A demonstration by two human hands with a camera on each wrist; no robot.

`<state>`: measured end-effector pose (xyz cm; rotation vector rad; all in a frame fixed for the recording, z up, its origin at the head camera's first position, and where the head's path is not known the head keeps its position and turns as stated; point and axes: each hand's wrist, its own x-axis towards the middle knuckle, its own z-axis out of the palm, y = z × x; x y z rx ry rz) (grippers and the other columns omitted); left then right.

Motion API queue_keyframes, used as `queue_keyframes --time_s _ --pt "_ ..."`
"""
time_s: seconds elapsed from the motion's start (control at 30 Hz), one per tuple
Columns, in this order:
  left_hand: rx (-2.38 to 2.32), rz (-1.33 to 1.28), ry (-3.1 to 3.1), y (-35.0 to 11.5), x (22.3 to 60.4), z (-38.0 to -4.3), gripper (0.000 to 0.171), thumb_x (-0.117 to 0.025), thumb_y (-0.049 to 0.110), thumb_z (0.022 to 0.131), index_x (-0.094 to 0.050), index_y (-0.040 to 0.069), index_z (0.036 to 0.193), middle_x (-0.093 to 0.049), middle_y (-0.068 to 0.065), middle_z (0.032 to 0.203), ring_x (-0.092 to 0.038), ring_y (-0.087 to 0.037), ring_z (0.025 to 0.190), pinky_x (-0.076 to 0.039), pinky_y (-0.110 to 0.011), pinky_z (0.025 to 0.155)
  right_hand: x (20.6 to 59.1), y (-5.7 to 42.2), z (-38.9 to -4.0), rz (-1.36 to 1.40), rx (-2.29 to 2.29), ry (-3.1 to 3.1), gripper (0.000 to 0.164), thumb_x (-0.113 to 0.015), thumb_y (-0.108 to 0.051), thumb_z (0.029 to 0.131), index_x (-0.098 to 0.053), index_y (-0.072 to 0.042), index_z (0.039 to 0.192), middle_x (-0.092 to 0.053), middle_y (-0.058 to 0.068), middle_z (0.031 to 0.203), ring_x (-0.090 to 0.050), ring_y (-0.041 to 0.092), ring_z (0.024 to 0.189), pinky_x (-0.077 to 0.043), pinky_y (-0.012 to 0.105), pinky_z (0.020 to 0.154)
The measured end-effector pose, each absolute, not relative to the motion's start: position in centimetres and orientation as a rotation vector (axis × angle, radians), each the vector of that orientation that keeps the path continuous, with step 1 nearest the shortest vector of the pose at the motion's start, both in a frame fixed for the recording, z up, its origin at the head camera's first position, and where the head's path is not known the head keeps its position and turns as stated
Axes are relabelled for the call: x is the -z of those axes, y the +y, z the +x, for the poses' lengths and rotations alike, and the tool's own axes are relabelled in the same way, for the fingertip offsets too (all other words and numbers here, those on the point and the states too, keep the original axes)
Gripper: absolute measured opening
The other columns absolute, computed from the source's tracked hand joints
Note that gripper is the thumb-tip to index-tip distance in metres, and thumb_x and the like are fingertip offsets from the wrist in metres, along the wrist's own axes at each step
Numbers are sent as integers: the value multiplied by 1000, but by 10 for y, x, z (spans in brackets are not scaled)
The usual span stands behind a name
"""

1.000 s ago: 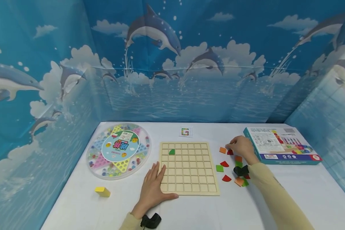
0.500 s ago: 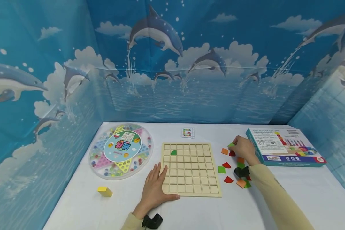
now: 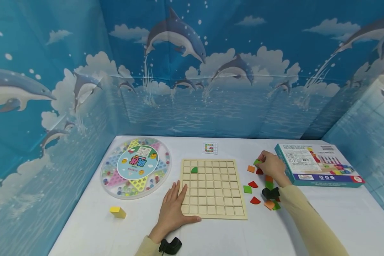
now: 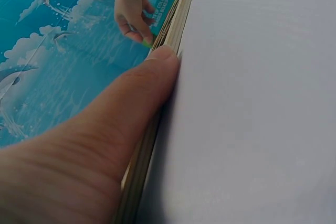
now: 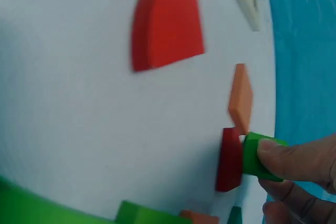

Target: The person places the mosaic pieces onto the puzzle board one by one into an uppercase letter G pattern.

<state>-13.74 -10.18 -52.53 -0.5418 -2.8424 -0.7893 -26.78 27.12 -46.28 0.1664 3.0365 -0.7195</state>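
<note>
A pale wooden grid board (image 3: 216, 192) lies on the white table, with one green quarter-circle piece (image 3: 194, 170) in a cell near its upper left. My left hand (image 3: 173, 211) rests along the board's left and lower edges, fingers straight and thumb out; in the left wrist view the thumb (image 4: 131, 93) touches the board's edge (image 4: 181, 9). My right hand (image 3: 271, 165) pinches a green block (image 5: 257, 156) between thumb and fingers, right of the board. Close beside that block are a dark red piece (image 5: 229, 161) and an orange square (image 5: 241, 98).
Several red, green and orange pieces (image 3: 255, 200) lie scattered right of the board. Behind them stands a flat game box (image 3: 320, 163). A small pattern card (image 3: 210, 147) lies beyond the board. A round marble game (image 3: 136, 167) and a yellow block (image 3: 118, 212) lie left.
My right hand, earlier at the pieces by the orange square, now has a green block between its fingertips. My left hand stays on the board; the view has shifted slightly.
</note>
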Motion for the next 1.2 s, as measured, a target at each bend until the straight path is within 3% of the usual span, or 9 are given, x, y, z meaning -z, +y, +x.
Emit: queue_keyframes --time_s 0.3,0.5,0.83,1.2 --pt "796 -540 -2852 -102 524 -137 116 -74 70 60 -32 5 148 -19 -22 153 -13 -35 141 -15 -49 111 457 241 -258 -27 901 3077 19 -71 -20 84 -62 -4 90 -61 6 75 -50 19 56 -38 32 48" --pt "815 -539 -2853 -102 524 -138 116 -74 69 60 -32 5 148 -18 -21 153 -12 -34 141 -14 -49 111 456 205 -253 -249 1031 3062 18 -74 -23 83 -63 -9 85 -62 2 78 -52 16 59 -38 30 47" --pt "803 -541 -2857 -102 525 -138 116 -73 70 61 -32 5 148 -19 -21 153 -13 -34 141 -15 -49 111 462 150 -249 -517 1113 2984 9 -73 -16 85 -67 -10 89 -63 -1 78 -54 12 59 -41 29 47" --pt "794 -539 -2853 -102 525 -137 115 -74 70 61 -33 6 148 -20 -21 153 -14 -34 141 -16 -49 111 468 112 -256 -556 1081 2960 7 -72 -20 85 -72 -12 85 -66 -4 80 -57 10 63 -44 29 50"
